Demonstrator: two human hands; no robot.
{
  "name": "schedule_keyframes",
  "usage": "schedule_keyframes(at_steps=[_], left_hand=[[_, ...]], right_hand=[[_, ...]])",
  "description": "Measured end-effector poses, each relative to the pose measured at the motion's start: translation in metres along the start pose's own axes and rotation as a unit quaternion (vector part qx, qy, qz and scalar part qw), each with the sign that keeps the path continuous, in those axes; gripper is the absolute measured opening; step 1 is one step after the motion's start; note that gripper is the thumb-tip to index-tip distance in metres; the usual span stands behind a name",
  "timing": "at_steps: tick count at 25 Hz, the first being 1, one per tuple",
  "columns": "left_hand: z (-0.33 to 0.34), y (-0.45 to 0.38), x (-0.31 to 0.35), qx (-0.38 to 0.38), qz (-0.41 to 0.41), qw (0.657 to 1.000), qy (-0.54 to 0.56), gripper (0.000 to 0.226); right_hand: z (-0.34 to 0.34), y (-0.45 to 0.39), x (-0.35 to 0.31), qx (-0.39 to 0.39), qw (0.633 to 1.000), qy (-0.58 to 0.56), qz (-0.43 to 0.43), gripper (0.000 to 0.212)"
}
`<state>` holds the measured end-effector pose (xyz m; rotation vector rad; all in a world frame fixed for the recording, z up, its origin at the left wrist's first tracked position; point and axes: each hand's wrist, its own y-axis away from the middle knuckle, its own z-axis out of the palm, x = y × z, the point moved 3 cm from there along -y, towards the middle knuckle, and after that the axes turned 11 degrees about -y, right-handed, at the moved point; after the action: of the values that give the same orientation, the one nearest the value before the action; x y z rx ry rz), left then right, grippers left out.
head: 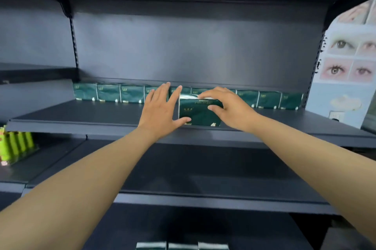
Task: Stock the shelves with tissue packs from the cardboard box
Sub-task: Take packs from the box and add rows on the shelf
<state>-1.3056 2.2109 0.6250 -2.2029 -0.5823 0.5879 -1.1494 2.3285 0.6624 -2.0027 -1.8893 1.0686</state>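
A: Where's the pack?

B: One dark green plastic-wrapped tissue pack (pixel 200 112) on the dark grey metal shelf (pixel 81 115), mid-depth, between both hands. Behind it, a row of matching green tissue packs (pixel 107 93) lines the back panel.

A: Hands?

B: Left hand (pixel 160 110) fingers spread and straight, flat against the pack's left end, thumb touching its lower front corner. Right hand (pixel 227 107) draped over the top right, fingers curled onto the top edge, thumb on the front face. So right holds it, left only presses.

A: Axis?

B: Long axis runs left-right, parallel to the shelf's front edge and to the back row. Pack stands apart from that row, closer to the front lip.

A: Nearer hand?

B: Both in contact. Right has the real purchase.

A: Next move?

B: My guess: push straight back, away from the body, until it meets the row. Axis already matches, no rotation needed.

A: Cardboard box?

B: Not in view. More packs (pixel 182 245) show at the bottom edge, on a lower level.
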Motion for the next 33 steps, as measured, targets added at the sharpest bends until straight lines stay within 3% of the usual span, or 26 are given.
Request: schedule_keyframes(at_steps=[10,16,22,33], left_hand=[[0.185,-0.091,-0.076,-0.123,-0.004,0.992,0.030,0.101],[0.269,-0.137,-0.100,-0.108,-0.015,0.993,0.040,0.102],[0.306,-0.162,-0.101,-0.102,0.000,0.995,0.001,0.105],[0.303,-0.163,-0.100,-0.053,0.010,0.998,0.042,0.102]], right_hand=[[0.089,-0.139,0.132,0.095,0.993,0.026,0.061,0.033],[0.148,-0.221,0.202,0.131,0.986,0.065,0.084,0.034],[0.181,-0.251,0.241,0.094,0.976,0.172,0.094,0.055],[0.165,-0.237,0.224,0.114,0.960,0.227,0.117,0.062]])
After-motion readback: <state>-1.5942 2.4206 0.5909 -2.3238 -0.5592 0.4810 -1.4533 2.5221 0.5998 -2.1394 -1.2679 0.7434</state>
